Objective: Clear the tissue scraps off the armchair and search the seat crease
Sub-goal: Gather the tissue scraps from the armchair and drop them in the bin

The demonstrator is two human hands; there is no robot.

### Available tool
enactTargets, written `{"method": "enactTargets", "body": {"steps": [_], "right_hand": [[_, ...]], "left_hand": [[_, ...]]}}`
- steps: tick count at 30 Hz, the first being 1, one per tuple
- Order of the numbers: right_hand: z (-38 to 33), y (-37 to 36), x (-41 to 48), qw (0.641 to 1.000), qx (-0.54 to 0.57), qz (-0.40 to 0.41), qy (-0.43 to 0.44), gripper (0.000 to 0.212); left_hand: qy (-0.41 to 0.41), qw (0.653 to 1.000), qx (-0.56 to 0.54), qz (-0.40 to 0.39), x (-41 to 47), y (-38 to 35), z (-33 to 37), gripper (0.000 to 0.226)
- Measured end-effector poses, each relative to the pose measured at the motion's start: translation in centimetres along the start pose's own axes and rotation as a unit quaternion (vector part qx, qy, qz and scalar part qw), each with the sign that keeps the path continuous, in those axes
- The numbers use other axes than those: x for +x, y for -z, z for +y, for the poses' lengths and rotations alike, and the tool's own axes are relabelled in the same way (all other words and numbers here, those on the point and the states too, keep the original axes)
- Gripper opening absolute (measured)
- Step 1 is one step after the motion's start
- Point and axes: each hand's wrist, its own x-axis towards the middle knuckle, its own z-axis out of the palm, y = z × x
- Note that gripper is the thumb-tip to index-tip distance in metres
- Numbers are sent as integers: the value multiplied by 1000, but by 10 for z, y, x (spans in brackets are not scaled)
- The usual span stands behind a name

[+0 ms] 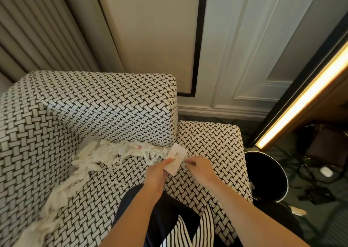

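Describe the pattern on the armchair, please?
The armchair has a black-and-white basket-weave pattern, clearest in the head view.

Armchair (94, 105), black-and-white woven cover – tissue scraps (105, 152) strewn along the seat crease and down the left side. Left hand (158, 173) pinches a small white card (176, 159); right hand (199, 168), fingers curled, just beside it. Black bin (267, 175) on the floor – right of the seat.

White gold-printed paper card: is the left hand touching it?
Touching. Head view: the left hand pinches the white gold-printed paper card at its near end.
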Motion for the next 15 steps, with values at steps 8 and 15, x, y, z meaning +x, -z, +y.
{"method": "enactTargets", "body": {"steps": [8,15], "right_hand": [[-15,7,-9,1000,-9,15,13,30],[-18,3,-6,986,144,42,-68,24]], "left_hand": [[-7,1000,1,-16,-5,5,0,22],[-21,997,71,-16,-2,6,-5,23]]}}
